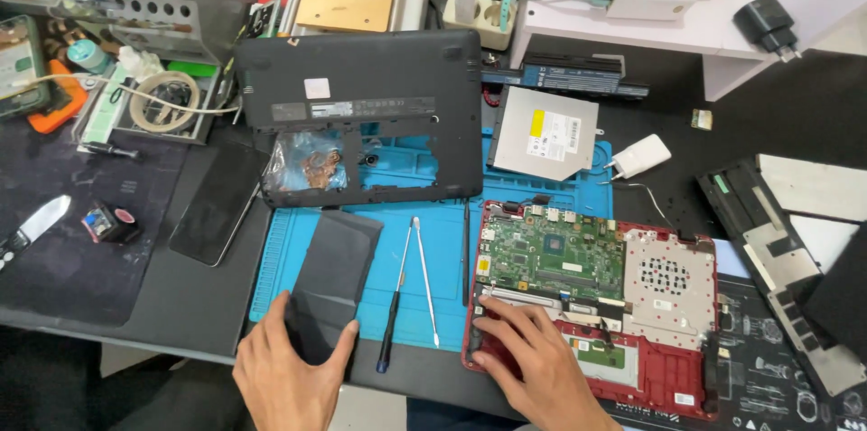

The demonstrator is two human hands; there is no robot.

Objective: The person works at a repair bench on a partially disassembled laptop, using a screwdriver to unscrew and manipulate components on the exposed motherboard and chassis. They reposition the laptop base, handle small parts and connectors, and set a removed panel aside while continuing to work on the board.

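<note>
Opened red laptop (591,305) — flat black panel (332,273)
</note>
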